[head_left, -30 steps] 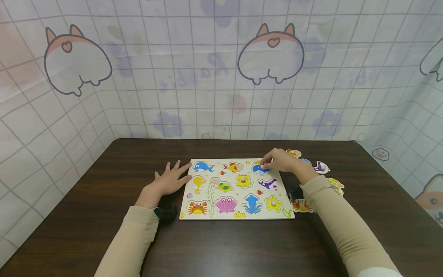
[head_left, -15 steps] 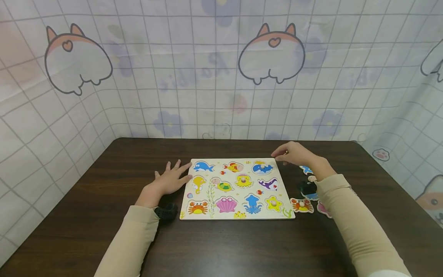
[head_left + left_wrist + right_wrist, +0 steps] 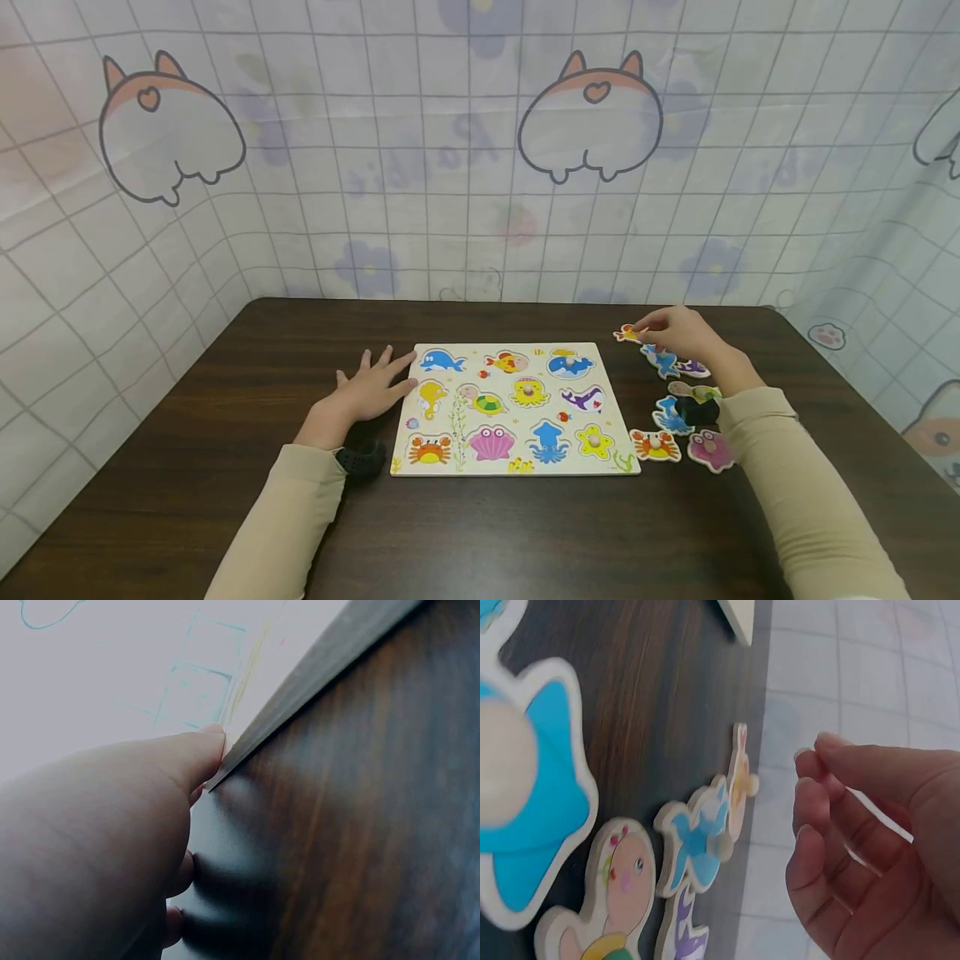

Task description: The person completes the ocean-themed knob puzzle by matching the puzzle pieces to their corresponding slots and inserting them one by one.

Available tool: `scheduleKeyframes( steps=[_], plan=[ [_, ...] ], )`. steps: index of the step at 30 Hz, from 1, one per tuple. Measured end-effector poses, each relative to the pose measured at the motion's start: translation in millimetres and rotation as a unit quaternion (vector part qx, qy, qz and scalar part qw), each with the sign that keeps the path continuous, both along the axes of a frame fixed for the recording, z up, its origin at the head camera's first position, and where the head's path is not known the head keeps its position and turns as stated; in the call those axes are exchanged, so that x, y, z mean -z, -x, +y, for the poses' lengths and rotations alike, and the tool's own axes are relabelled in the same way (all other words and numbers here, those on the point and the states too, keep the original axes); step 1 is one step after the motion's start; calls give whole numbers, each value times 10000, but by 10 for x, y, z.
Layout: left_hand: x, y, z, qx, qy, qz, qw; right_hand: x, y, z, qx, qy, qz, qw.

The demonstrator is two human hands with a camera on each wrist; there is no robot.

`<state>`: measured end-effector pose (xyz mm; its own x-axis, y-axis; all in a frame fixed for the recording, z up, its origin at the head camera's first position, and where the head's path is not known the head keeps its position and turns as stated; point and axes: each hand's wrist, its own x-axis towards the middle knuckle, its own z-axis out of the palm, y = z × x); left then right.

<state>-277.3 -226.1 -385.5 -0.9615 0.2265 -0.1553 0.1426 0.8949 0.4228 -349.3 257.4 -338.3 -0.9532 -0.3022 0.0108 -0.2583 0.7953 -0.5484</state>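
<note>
Right hand over the fish piece, left hand at the board

The puzzle board [image 3: 480, 468] lies flat on the dark desk [image 3: 487, 533], in the middle of the head view. The left hand [image 3: 367, 390] is spread, with straight fingers, and grasps nothing; its thumb and index finger touch the left edge of the board, while its other fingers lie over the desk.

The right hand [image 3: 682, 332] is released: its fingers are loosely bent, the thumb close to the index finger, and it holds no piece. In the head view its fingertips are over the fish piece [image 3: 626, 333], which lies beyond the far right corner of the board. In the right wrist view a gap shows between these fingertips and the knob of this piece.

Three knobbed pieces sit in the board: the blue whale [image 3: 570, 365], the yellow octopus [image 3: 528, 391] and the yellow star [image 3: 594, 442].

To the right of the board, other loose pieces lie on the desk: a blue piece [image 3: 660, 361], a purple piece [image 3: 693, 368], a turtle piece [image 3: 678, 388], a squid piece [image 3: 670, 415], a crab piece [image 3: 655, 446] near the board's edge, and a pink piece [image 3: 711, 451]. Behind the desk hangs a white cloth [image 3: 442, 200] with grid lines.
</note>
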Motion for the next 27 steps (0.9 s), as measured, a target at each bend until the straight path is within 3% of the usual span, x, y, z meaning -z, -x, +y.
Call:
scheduleKeyframes(
  steps=[14,27],
  plan=[
    [19,21,-15,-38,38,44,10000,101,59,371,438,109,-512,9977],
    [29,26,-15,-25,91,44,9999,112,94,317,741,-97,-787,9941]
  ],
)
